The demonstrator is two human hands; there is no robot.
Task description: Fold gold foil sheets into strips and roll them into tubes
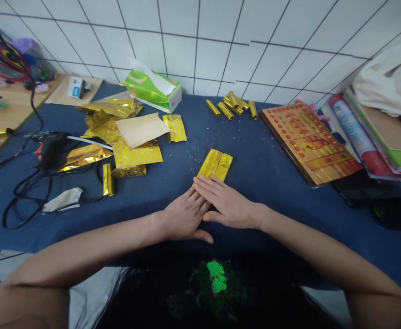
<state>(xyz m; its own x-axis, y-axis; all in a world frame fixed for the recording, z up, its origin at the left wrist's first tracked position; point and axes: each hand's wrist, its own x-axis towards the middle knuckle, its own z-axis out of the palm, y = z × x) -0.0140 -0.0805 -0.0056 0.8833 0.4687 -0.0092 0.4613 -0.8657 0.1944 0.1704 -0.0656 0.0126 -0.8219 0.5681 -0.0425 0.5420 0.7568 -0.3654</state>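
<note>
A flat folded piece of gold foil paper [210,165], with a seam along its length, lies on the blue tablecloth in front of me. Over its near end rests my left hand [186,214], flat, thumb stretched out and most of its fingers covered. My right hand [230,204] lies across the left one's fingers, its own fingers straight and extended. Both hands are open and grip nothing; they hide the near end of the foil. Behind it lie several rolled gold foil tubes [234,104].
Crumpled gold foil sheets [137,153], a tan card [142,129] and a green tissue pack [154,90] lie back left. A black glue gun [54,148] with a looping cable sits left. To the right is a stack of printed gold paper [312,141]. A tiled wall bounds the back.
</note>
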